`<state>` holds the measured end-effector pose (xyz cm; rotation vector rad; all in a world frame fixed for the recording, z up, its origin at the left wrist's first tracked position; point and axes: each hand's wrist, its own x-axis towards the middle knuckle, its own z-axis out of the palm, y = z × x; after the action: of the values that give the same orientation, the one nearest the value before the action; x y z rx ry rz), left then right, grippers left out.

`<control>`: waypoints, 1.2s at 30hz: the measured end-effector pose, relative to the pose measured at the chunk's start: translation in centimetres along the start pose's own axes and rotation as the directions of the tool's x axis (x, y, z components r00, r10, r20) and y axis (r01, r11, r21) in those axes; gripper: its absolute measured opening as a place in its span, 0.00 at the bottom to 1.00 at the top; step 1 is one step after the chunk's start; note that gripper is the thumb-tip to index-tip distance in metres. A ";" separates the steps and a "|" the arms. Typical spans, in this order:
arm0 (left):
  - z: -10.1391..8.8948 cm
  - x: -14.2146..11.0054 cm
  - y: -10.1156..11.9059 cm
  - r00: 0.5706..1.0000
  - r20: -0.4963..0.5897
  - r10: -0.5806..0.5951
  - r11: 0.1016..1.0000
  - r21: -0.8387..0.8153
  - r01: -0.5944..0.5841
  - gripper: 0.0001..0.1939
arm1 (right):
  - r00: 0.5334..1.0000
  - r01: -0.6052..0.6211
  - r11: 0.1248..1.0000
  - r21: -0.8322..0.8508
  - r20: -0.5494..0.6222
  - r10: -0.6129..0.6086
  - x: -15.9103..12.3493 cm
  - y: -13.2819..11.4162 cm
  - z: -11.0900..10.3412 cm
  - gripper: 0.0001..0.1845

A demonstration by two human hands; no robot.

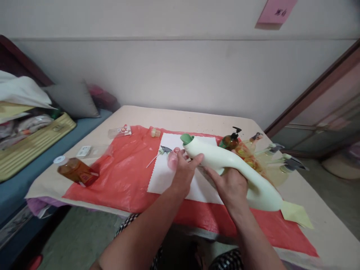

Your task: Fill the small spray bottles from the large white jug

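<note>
A pale table (165, 115) stands against a wall. Across it lies a creased red plastic sheet (123, 176), and at the sheet's centre a white mat (159, 180) with a scalloped edge. Taking that mat as the clock's centre, a long, curved pale green vessel (218, 153) is held tilted above it, open mouth toward eleven, rounded base toward four. The right hand (233, 184) is clamped around the vessel's narrow middle. An amber bottle (75, 171) with a white cap leans at nine. Near three are two clear spray bottles (277, 173); a dark pump bottle (230, 141) is at two. The left hand (185, 169) has its fingertips at the neck of a small pink bottle (172, 160), near eleven on the mat, just beside the vessel's mouth; whether they grip it, I cannot tell. A grey-and-green spray head (165, 150) lies just beside the pink bottle.
</note>
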<state>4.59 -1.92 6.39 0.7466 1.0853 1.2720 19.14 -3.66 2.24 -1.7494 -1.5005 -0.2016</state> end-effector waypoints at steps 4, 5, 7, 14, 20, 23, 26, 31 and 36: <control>0.7 -0.7 0.1 0.987 0.135 -0.083 0.984 -0.149 0.103 0.26 | 0.973 0.218 0.965 -0.143 -0.048 -0.227 -0.6 0.2 -1.1 0.48; 0.8 -0.6 0.1 0.985 0.145 -0.096 0.975 -0.186 0.123 0.27 | 0.960 0.264 0.949 -0.171 -0.053 -0.276 -0.6 0.0 -1.5 0.46; 1.0 -0.3 0.0 0.976 0.170 -0.140 0.949 -0.258 0.181 0.29 | 0.934 0.336 0.919 -0.205 -0.052 -0.353 -0.6 -0.4 -2.4 0.43; 1.1 1.4 -1.1 0.910 0.160 -0.383 0.825 -0.383 0.414 0.29 | 0.898 0.431 0.859 -0.278 0.034 -0.440 0.0 -1.1 -3.8 0.39; 1.1 1.9 -1.4 0.899 0.141 -0.415 0.814 -0.384 0.436 0.25 | 0.879 0.457 0.834 -0.310 0.012 -0.477 0.2 -0.6 -3.8 0.37; 1.2 2.0 -1.4 0.907 0.122 -0.402 0.822 -0.389 0.417 0.24 | 0.874 0.463 0.825 -0.325 0.011 -0.486 0.1 -0.8 -3.6 0.37; 1.2 2.3 -1.4 0.907 0.114 -0.406 0.820 -0.393 0.416 0.24 | 0.873 0.461 0.819 -0.342 0.012 -0.487 0.0 -1.1 -3.4 0.37; 1.2 3.0 -1.4 0.901 0.099 -0.422 0.808 -0.409 0.424 0.23 | 0.881 0.447 0.821 -0.356 0.016 -0.473 -0.4 -1.7 -3.0 0.37; 1.1 3.5 -1.9 0.895 0.108 -0.432 0.790 -0.433 0.434 0.23 | 0.887 0.435 0.819 -0.373 0.019 -0.462 -0.4 -1.9 -2.5 0.37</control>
<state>6.14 1.27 4.31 0.1287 0.8460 1.0574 18.27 -5.66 4.46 -1.6072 -1.8980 -0.8324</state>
